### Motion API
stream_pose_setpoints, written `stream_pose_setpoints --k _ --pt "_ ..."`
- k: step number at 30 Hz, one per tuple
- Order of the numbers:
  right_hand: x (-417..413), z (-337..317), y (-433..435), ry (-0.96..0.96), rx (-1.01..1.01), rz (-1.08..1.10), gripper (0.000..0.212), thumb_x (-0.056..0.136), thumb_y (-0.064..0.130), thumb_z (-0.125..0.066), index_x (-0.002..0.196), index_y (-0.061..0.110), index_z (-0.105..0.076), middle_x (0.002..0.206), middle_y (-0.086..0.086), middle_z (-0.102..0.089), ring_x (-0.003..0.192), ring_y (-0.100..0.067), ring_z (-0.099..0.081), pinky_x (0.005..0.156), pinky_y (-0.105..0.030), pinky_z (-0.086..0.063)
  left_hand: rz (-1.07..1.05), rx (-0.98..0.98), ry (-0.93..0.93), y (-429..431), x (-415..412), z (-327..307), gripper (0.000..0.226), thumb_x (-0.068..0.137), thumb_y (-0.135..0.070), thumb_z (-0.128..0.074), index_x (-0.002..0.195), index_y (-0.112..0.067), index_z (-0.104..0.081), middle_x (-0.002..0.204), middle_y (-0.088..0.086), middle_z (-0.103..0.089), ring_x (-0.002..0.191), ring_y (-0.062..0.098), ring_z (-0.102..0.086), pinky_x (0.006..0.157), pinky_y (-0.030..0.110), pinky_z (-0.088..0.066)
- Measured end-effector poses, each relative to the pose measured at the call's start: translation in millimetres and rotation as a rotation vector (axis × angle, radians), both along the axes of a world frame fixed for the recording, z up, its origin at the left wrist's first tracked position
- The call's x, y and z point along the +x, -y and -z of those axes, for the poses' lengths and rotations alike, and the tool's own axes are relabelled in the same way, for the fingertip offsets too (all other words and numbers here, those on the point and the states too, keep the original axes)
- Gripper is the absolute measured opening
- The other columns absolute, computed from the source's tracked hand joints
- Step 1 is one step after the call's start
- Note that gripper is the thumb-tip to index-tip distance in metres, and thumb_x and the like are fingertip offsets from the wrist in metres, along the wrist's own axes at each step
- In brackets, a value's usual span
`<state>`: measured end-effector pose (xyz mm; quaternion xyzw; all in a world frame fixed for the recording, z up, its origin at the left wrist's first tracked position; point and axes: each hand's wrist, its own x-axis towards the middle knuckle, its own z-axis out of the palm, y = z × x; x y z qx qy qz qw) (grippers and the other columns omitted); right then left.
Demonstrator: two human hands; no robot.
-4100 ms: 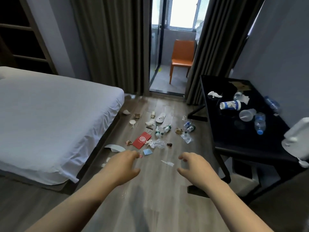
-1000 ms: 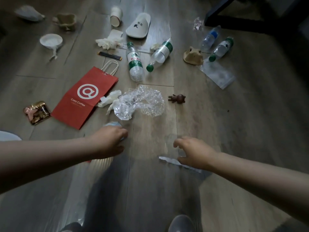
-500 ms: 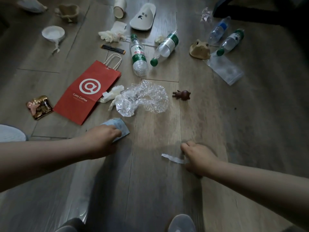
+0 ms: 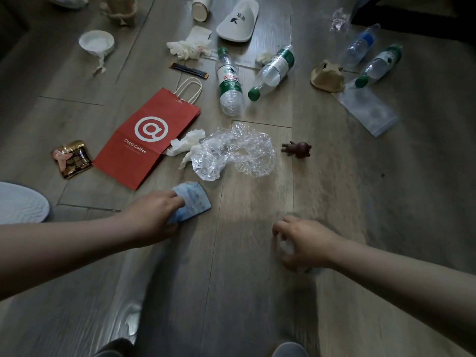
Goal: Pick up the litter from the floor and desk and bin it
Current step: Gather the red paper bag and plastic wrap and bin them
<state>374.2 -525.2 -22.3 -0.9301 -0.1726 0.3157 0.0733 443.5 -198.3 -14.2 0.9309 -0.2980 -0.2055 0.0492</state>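
Litter lies spread over the wooden floor. My left hand (image 4: 154, 217) pinches a light blue packet (image 4: 192, 200) at its near edge. My right hand (image 4: 304, 240) is curled round a white paper scrap (image 4: 286, 245), which is mostly hidden in the fingers. Just beyond the hands lie crumpled clear plastic (image 4: 235, 150), a white tissue (image 4: 186, 144) and a red paper bag (image 4: 152, 135). Further off are two green-capped bottles (image 4: 229, 83) (image 4: 274, 70), with two more bottles (image 4: 378, 65) at the right.
A small brown bear figure (image 4: 297, 149), a clear flat pouch (image 4: 368, 110), a gold wrapper (image 4: 72, 158), a white slipper (image 4: 238, 20), a paper cup (image 4: 201, 7), crumpled paper (image 4: 186, 48) and a white lid (image 4: 96, 43) lie around. A desk leg (image 4: 386, 19) crosses the top right.
My right hand has closed over the white paper scrap, which lay flat on the floor before. My left hand has taken the blue packet by its edge. The camera has come lower.
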Motion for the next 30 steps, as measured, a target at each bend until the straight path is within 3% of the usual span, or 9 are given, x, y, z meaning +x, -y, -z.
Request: stream_pose_setpoints --k 3,8,11,14,18,23,25,27,30 --pt "-6 1 0 -0.014 -0.047 -0.059 0.061 0.071 0.034 -0.072 0.125 0.026 -0.045 0.115 0.004 -0.045 0.102 -0.016 -0.051 0.075 -0.024 -0.045 -0.013 0.020 -0.005 1 0 1 0.041 0.080 -0.027 -0.067 0.117 -0.011 -0.061 0.116 0.008 -0.059 0.100 0.027 -0.059 0.079 0.036 -0.050" --pt "-20 5 10 0.138 -0.051 0.185 0.034 0.086 0.041 -0.058 0.112 0.022 -0.048 0.109 0.002 -0.048 0.098 -0.017 -0.053 0.078 -0.028 -0.047 -0.011 0.011 -0.032 2 -2 10 0.040 0.077 -0.032 -0.066 0.114 -0.016 -0.061 0.115 0.004 -0.057 0.100 0.023 -0.057 0.079 0.039 -0.050" --pt "-26 10 13 0.069 -0.027 0.354 0.032 0.085 0.045 -0.063 0.104 0.024 -0.048 0.105 0.004 -0.048 0.088 -0.012 -0.054 0.070 -0.024 -0.046 0.000 0.002 -0.046 5 -2 10 0.040 0.077 -0.030 -0.068 0.113 -0.013 -0.062 0.114 0.006 -0.058 0.101 0.024 -0.057 0.080 0.039 -0.050" --pt "-29 13 7 0.066 0.072 0.408 0.017 0.088 0.032 -0.062 0.091 0.026 -0.047 0.098 0.005 -0.051 0.082 -0.010 -0.050 0.058 -0.016 -0.032 -0.005 0.009 -0.052 5 -2 8 0.040 0.078 -0.030 -0.067 0.115 -0.014 -0.061 0.114 0.005 -0.058 0.100 0.023 -0.057 0.079 0.038 -0.050" --pt "-26 15 -5 0.034 0.145 0.405 0.014 0.087 0.013 -0.059 0.082 0.024 -0.055 0.090 0.008 -0.055 0.082 -0.009 -0.054 0.060 -0.014 -0.035 -0.022 0.007 -0.075 2 0 7 0.040 0.081 -0.032 -0.065 0.118 -0.018 -0.058 0.114 0.001 -0.058 0.099 0.022 -0.057 0.076 0.034 -0.049" --pt "16 8 -26 0.081 0.189 0.361 0.013 0.081 0.007 -0.055 0.086 0.019 -0.057 0.089 0.002 -0.056 0.082 -0.017 -0.058 0.064 -0.029 -0.044 -0.053 0.008 -0.109 -17 -6 7 0.034 0.080 -0.040 -0.058 0.105 -0.018 -0.061 0.103 0.001 -0.060 0.087 0.022 -0.059 0.070 0.034 -0.048" --pt "41 4 -41 0.132 0.264 0.343 0.012 0.083 0.009 -0.056 0.091 0.017 -0.056 0.094 0.000 -0.057 0.087 -0.020 -0.059 0.069 -0.029 -0.045 -0.068 -0.018 -0.121 -24 -12 6 0.046 0.074 -0.051 -0.043 0.097 -0.017 -0.062 0.094 0.000 -0.061 0.080 0.022 -0.061 0.063 0.032 -0.046" --pt "65 2 -57 0.232 0.299 0.294 0.030 0.085 0.016 -0.061 0.114 0.018 -0.055 0.114 -0.001 -0.054 0.106 -0.019 -0.051 0.086 -0.029 -0.044 -0.093 -0.038 -0.095 -33 -18 7 0.053 0.068 -0.055 -0.037 0.092 -0.016 -0.064 0.087 0.001 -0.061 0.075 0.024 -0.062 0.058 0.030 -0.045" --pt "97 -5 -74 0.512 0.254 0.251 0.074 0.077 0.029 -0.070 0.142 0.022 -0.036 0.141 -0.007 -0.036 0.130 -0.026 -0.032 0.108 -0.043 -0.035 -0.225 0.048 -0.006 -48 -20 10 0.061 0.060 -0.059 -0.061 0.100 -0.013 -0.063 0.096 0.009 -0.056 0.084 0.032 -0.057 0.069 0.037 -0.049"
